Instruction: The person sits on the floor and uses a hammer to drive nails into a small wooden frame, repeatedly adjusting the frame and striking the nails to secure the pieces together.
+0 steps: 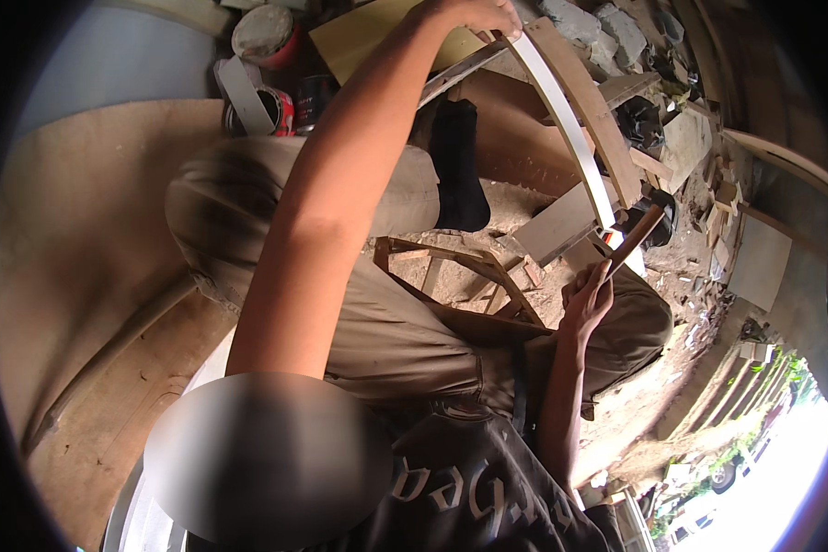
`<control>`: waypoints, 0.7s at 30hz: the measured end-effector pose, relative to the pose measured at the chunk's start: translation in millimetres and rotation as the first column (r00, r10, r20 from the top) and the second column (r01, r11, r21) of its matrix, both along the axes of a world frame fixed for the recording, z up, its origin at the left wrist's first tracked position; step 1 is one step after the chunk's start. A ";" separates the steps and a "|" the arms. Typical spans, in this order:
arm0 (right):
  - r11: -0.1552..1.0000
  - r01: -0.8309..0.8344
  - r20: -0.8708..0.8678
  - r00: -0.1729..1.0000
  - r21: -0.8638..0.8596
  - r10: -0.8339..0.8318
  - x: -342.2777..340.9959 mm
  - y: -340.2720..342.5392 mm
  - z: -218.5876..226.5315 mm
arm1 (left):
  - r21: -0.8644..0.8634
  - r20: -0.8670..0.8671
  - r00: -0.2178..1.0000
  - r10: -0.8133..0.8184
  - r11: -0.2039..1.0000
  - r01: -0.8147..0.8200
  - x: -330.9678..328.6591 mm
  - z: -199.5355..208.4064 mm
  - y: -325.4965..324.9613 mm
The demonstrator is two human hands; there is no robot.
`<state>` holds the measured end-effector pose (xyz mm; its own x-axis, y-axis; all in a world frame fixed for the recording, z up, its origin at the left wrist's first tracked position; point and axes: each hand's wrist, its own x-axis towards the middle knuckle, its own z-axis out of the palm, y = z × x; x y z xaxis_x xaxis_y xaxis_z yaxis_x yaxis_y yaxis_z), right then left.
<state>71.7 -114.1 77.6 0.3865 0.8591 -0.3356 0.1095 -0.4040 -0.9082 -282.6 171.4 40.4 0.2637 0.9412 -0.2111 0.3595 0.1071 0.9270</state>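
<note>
My left arm stretches far forward, and my left hand point(488, 17) closes around the far end of a long white-faced strip point(566, 124). Another narrow wooden strip point(465, 74) meets it at that corner, under the fingers. The white strip runs back toward my right knee, bowed by the lens, with a brown board point(589, 110) alongside. My right hand point(587, 299), above my right thigh, is closed round a brown wooden stick or handle point(637, 241) that points up and to the right. Whether a tool head sits at its far end I cannot tell.
Between my legs lies a small wooden frame point(469, 262). A bucket point(265, 35) and an open red-and-black can point(271, 110) stand at far left. Wood scraps and rubble point(699, 175) cover the ground to the right. A large curved brown panel point(92, 212) is at left.
</note>
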 end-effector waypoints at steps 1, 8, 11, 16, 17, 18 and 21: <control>1.000 0.006 0.016 1.000 -0.004 -0.006 -1.9 0.5 -0.5 | -0.005 0.009 1.000 0.026 1.000 -0.026 -2.0 -4.7 -2.0; 0.991 -0.125 0.322 0.938 -0.043 0.132 11.5 -9.5 -2.5 | 0.089 -0.113 0.991 0.071 0.994 -0.061 4.5 -12.3 -3.5; 0.970 -0.233 0.635 0.739 -0.074 0.226 8.5 4.2 -7.3 | 0.319 -0.434 0.900 -0.030 0.930 0.185 1.6 -48.4 20.7; 0.928 -0.362 0.762 0.575 -0.090 0.298 -18.2 60.4 -4.3 | 0.514 -0.732 0.680 0.029 0.680 0.524 -1.3 -54.8 16.8; 0.915 -0.392 0.772 0.550 -0.099 0.319 -30.3 77.1 -1.4 | 0.501 -0.851 0.507 0.135 0.493 0.711 -3.4 -63.5 22.1; 0.906 -0.411 0.791 0.517 -0.106 0.328 -45.2 92.5 1.2 | 0.513 -0.836 0.536 0.118 0.514 0.687 -3.6 -71.6 26.0; 0.837 -0.544 0.859 0.396 -0.064 0.323 -69.7 131.1 -8.0 | 0.531 -0.809 0.582 0.083 0.527 0.664 0.6 -80.5 26.8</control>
